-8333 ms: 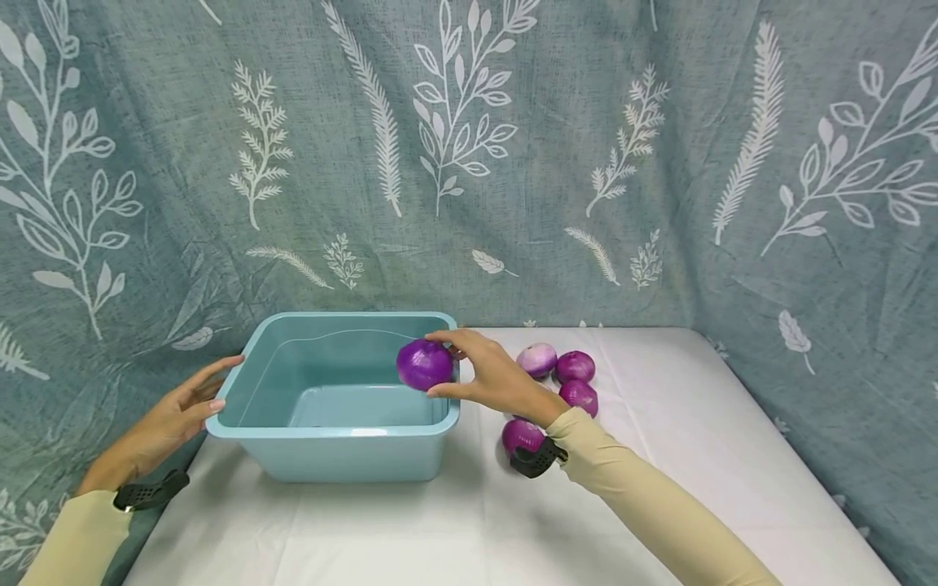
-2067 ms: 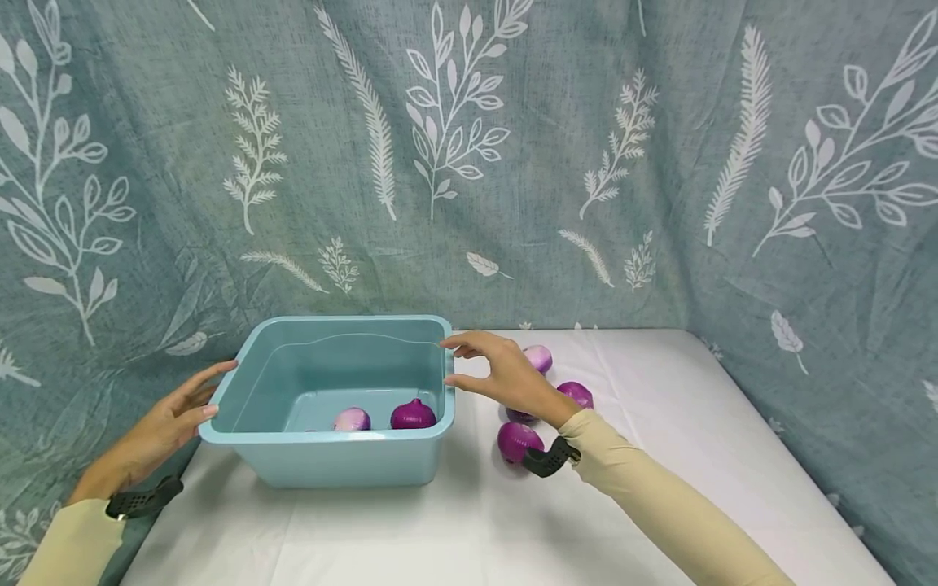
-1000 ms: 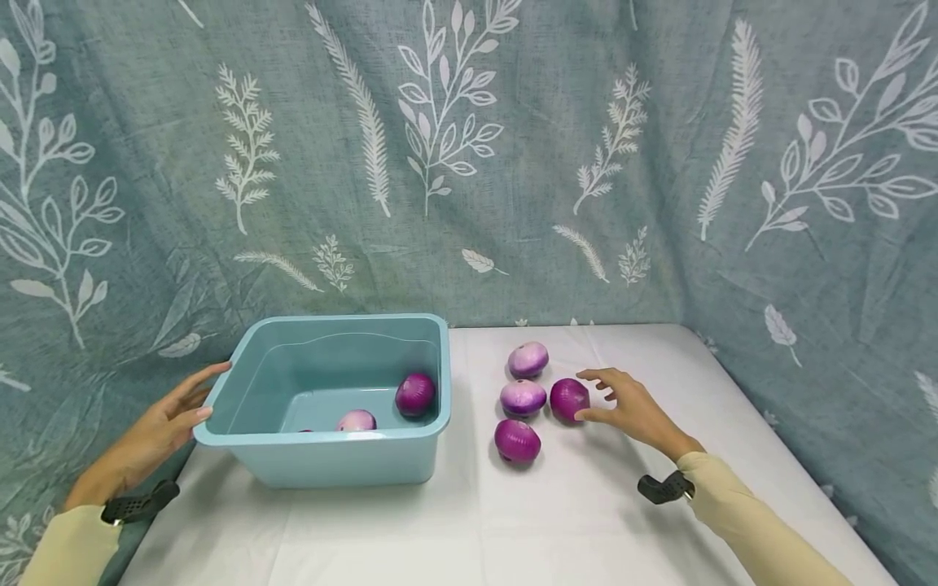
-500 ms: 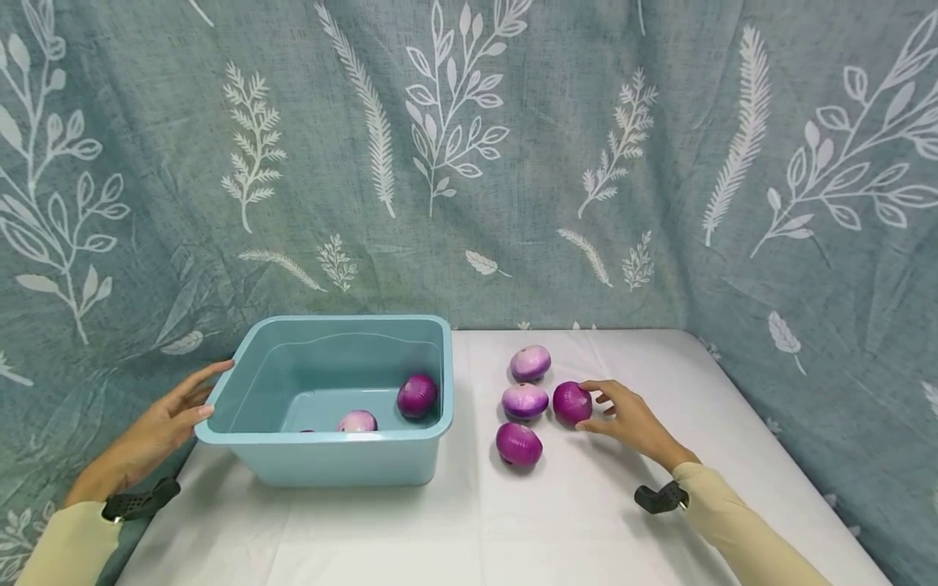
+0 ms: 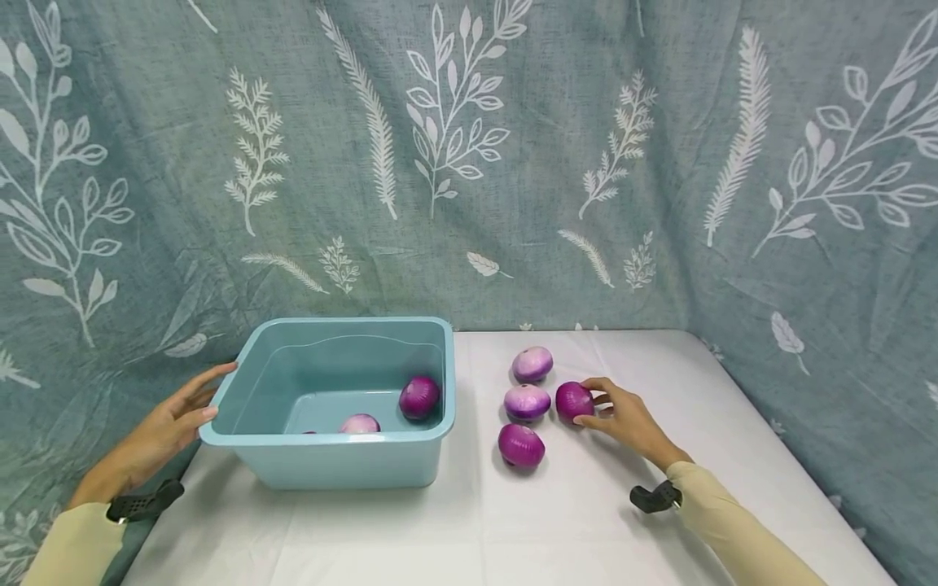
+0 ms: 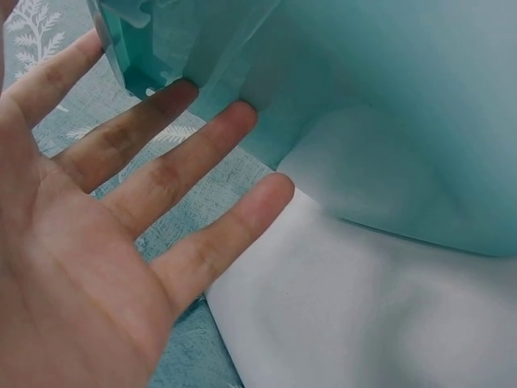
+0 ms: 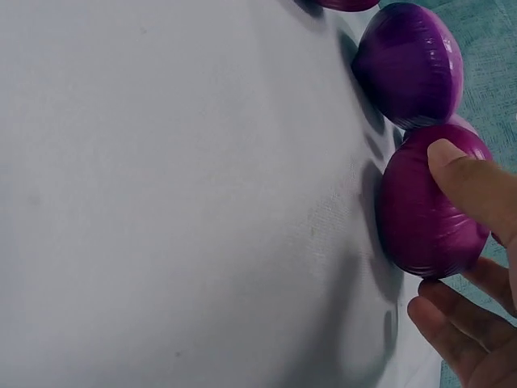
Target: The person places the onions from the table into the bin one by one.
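A light-blue rectangular basin stands upright on the desk, its left rim touched by the left hand; inside lie a dark purple onion, a pale onion and a barely visible purple item. To its right, a glossy purple onion sits on the desk, pinched by the right hand, near a front-to-back row of two pale-topped onions and one magenta onion.

the long sleeves are pale khaki, the wristbands black.
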`<action>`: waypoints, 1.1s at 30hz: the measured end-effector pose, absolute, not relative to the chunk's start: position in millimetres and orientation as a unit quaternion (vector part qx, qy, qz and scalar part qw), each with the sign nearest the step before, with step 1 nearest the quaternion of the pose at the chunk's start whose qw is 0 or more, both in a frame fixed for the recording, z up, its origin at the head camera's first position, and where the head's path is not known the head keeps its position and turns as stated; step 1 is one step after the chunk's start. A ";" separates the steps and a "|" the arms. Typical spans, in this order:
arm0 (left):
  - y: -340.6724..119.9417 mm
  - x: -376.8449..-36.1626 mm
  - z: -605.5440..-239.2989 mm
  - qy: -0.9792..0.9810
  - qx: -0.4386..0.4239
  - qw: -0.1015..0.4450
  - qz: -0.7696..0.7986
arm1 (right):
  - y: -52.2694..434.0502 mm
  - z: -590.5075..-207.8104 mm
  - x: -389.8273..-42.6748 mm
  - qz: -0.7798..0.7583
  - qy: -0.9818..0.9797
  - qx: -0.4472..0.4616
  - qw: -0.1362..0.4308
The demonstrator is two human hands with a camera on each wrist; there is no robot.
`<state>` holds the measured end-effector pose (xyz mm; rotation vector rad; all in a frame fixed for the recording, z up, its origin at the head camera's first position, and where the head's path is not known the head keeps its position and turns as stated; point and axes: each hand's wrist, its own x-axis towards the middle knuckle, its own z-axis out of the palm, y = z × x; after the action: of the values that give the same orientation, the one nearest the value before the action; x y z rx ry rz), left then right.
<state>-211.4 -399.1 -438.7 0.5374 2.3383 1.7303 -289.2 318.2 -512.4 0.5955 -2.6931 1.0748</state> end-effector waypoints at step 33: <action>-398.9 -213.8 -442.4 0.776 0.192 0.086 0.594 | 323.3 -505.9 -291.7 0.363 -0.910 0.182 0.090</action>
<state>-213.8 -398.9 -442.4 0.5727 2.3143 1.7702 -291.7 323.3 -505.9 0.5402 -2.7039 1.0786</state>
